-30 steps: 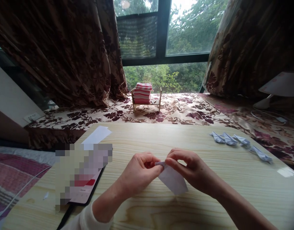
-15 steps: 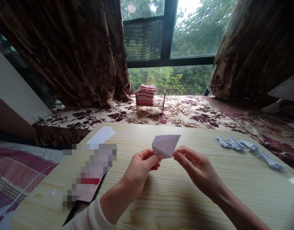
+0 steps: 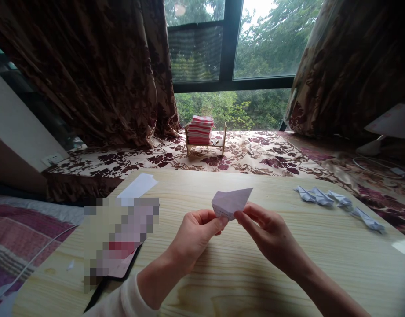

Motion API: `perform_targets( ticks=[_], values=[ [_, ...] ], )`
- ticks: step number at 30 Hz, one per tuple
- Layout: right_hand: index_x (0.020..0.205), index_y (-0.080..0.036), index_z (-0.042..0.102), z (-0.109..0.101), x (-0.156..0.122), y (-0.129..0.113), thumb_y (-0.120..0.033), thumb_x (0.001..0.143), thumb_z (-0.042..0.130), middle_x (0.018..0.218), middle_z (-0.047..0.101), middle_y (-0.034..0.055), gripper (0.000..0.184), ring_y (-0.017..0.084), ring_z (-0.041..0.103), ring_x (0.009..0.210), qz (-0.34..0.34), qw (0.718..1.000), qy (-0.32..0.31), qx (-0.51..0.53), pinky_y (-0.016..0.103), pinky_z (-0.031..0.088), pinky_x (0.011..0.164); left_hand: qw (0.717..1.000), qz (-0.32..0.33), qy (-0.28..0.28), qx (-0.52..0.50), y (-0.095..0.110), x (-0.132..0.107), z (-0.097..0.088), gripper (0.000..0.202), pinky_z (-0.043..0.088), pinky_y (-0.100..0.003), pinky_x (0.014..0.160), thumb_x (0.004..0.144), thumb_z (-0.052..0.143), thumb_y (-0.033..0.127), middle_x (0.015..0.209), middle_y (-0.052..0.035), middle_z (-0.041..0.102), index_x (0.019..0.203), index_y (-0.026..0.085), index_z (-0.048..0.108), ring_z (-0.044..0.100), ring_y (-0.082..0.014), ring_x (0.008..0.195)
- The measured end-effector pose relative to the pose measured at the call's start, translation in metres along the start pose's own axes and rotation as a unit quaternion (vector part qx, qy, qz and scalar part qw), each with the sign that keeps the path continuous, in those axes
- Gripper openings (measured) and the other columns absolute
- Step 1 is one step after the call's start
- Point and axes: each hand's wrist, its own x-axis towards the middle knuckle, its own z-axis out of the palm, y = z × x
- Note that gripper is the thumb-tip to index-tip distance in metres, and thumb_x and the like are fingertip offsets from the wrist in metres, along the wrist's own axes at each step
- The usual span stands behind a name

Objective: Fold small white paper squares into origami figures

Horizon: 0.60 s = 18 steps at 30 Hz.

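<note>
A small folded piece of white paper (image 3: 231,201) is held up above the wooden table, its pointed corner tilted to the upper right. My left hand (image 3: 197,235) pinches its lower left edge, thumb in front and fingers behind. At the lower right edge, my right hand (image 3: 266,233) grips the paper between thumb and forefinger. Lines of tiny print show along the lower left fold. The fingertips behind the sheet are partly hidden.
Several folded white paper pieces (image 3: 322,197) lie in a row on the table (image 3: 176,281) at right. Flat paper strips (image 3: 138,188) and a partly blurred tablet (image 3: 121,264) are at left. Beyond, a small wooden rack (image 3: 205,147) holds striped cloths (image 3: 200,130) on the window ledge.
The paper has shifted slightly right and its outline has altered, with a dip now in the top edge. My right thumb has moved onto its front lower corner.
</note>
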Motion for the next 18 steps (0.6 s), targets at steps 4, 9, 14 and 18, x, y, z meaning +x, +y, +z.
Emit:
perform_targets(
  ticks=[4, 9, 14, 18],
  values=[
    [0.068, -0.019, 0.057, 0.0001, -0.0006, -0.0024, -0.035, 0.089, 0.05, 0.065, 0.057, -0.0004, 0.028, 0.013, 0.05, 0.062, -0.006, 1.0, 0.006, -0.025, 0.023, 0.039, 0.059, 1.0, 0.007, -0.009, 0.003, 0.0007, -0.0001, 0.0017, 0.017, 0.032, -0.025, 0.064, 0.067, 0.073, 0.029, 0.058, 0.0013, 0.054, 0.062, 0.013, 0.069, 0.041, -0.0095, 0.062],
    [0.065, -0.018, 0.054, -0.0002, 0.0004, -0.0008, -0.04, 0.091, 0.044, 0.063, 0.053, -0.0008, 0.036, 0.012, 0.05, 0.061, 0.003, 1.0, 0.019, -0.023, 0.023, 0.038, 0.058, 1.0, 0.006, -0.002, 0.017, 0.0025, -0.0026, 0.0022, 0.021, 0.03, -0.026, 0.064, 0.068, 0.071, 0.029, 0.056, 0.0012, 0.051, 0.057, 0.013, 0.066, 0.04, -0.01, 0.061],
    [0.065, -0.018, 0.056, -0.0004, 0.0003, -0.0005, -0.043, 0.092, 0.04, 0.066, 0.056, 0.0005, 0.04, 0.014, 0.052, 0.065, 0.012, 1.0, 0.012, -0.006, 0.024, 0.041, 0.061, 1.0, -0.004, 0.008, 0.024, 0.0041, -0.0032, 0.0022, 0.023, 0.03, -0.026, 0.063, 0.068, 0.07, 0.031, 0.054, 0.0015, 0.048, 0.057, 0.013, 0.065, 0.038, -0.0101, 0.06],
    [0.07, -0.018, 0.06, 0.0024, -0.0003, -0.0042, -0.041, 0.087, 0.051, 0.066, 0.059, 0.0015, 0.031, 0.015, 0.054, 0.064, -0.006, 1.0, -0.015, -0.001, 0.026, 0.044, 0.062, 1.0, 0.0, 0.001, 0.024, 0.0016, -0.0024, 0.0025, 0.026, 0.029, -0.027, 0.063, 0.067, 0.07, 0.032, 0.053, 0.0013, 0.048, 0.052, 0.013, 0.061, 0.039, -0.0109, 0.06]
  ],
)
